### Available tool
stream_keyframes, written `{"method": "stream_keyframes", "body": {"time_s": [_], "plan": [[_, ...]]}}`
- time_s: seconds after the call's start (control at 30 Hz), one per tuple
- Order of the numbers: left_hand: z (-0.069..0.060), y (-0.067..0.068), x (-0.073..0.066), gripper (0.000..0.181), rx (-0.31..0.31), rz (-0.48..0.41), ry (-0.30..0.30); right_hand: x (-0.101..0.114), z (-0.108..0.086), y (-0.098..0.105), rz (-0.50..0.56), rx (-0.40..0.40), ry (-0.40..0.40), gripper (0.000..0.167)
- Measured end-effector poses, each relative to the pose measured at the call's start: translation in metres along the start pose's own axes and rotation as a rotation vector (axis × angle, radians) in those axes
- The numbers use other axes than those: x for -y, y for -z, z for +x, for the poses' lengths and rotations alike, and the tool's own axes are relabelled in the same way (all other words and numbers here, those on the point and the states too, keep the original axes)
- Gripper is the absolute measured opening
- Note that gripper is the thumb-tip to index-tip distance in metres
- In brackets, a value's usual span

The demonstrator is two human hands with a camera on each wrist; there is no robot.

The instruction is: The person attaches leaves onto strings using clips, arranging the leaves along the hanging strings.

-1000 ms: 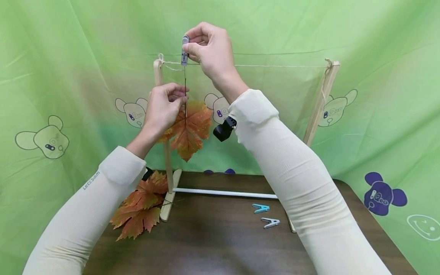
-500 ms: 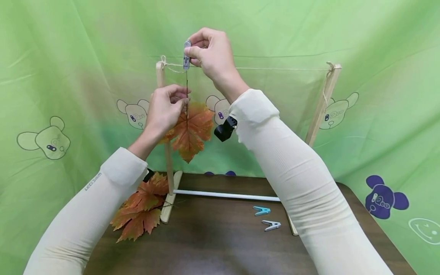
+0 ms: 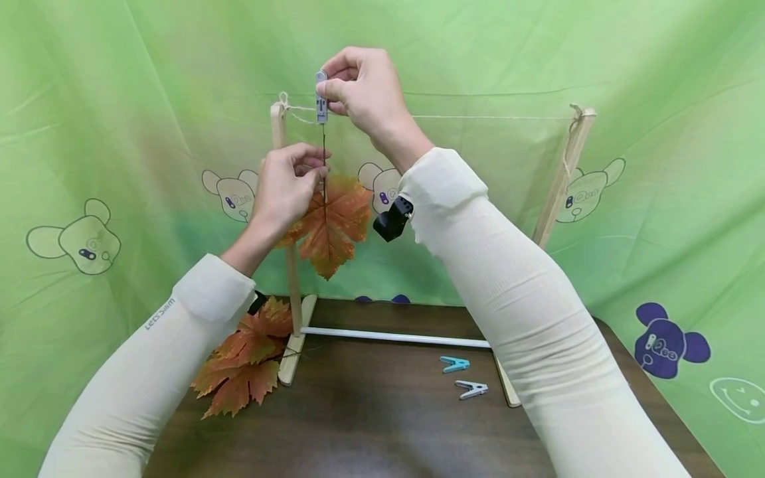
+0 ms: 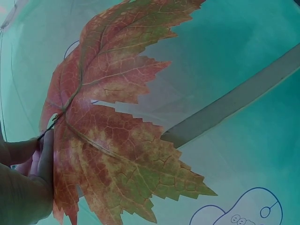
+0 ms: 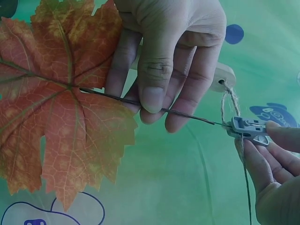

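Observation:
In the head view my right hand [image 3: 376, 93] pinches a grey clothespin [image 3: 321, 99] between thumb and fingers, upright over the string [image 3: 490, 117] near the left post. Lower down, my left hand [image 3: 283, 182] pinches the thin dark stem [image 3: 325, 139] of an orange maple leaf [image 3: 331, 229], which hangs tip down. The right wrist view has the stem's end meeting the clothespin [image 5: 251, 130] at the string; whether its jaws grip the stem I cannot tell. From the left wrist, the leaf [image 4: 117, 154] covers part of the left hand's fingers.
A wooden frame with a left post [image 3: 278, 126], a right post [image 3: 562, 176] and a white bottom rod [image 3: 394, 337] stands on the brown table [image 3: 370, 411]. More maple leaves [image 3: 239, 378] lie at its left foot. A blue clothespin [image 3: 454, 364] and a whitish clothespin [image 3: 471, 389] lie at right.
My right hand and the grey clothespin have come down slightly, so that the clothespin's lower end sits lower across the string. The left hand and leaf have barely moved.

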State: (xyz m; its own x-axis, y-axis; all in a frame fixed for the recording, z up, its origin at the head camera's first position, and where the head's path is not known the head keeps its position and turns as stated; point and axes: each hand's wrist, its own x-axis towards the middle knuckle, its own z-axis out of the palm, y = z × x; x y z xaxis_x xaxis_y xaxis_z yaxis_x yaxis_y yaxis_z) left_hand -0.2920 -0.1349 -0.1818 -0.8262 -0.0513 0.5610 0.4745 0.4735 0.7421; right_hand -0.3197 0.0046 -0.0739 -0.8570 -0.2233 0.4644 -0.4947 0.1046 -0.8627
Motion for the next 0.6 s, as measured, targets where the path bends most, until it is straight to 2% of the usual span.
{"method": "stream_keyframes", "body": {"time_s": [0.3, 0.6], "plan": [[-0.0002, 0.0002, -0.0010, 0.024, -0.003, -0.002, 0.001, -0.0011, 0.0000, 0.0012, -0.038, 0.016, 0.012, 0.007], [0.0010, -0.0008, -0.0015, 0.024, -0.001, 0.005, -0.007, -0.0001, 0.0005, 0.0034, -0.010, 0.017, -0.030, 0.023]]}}
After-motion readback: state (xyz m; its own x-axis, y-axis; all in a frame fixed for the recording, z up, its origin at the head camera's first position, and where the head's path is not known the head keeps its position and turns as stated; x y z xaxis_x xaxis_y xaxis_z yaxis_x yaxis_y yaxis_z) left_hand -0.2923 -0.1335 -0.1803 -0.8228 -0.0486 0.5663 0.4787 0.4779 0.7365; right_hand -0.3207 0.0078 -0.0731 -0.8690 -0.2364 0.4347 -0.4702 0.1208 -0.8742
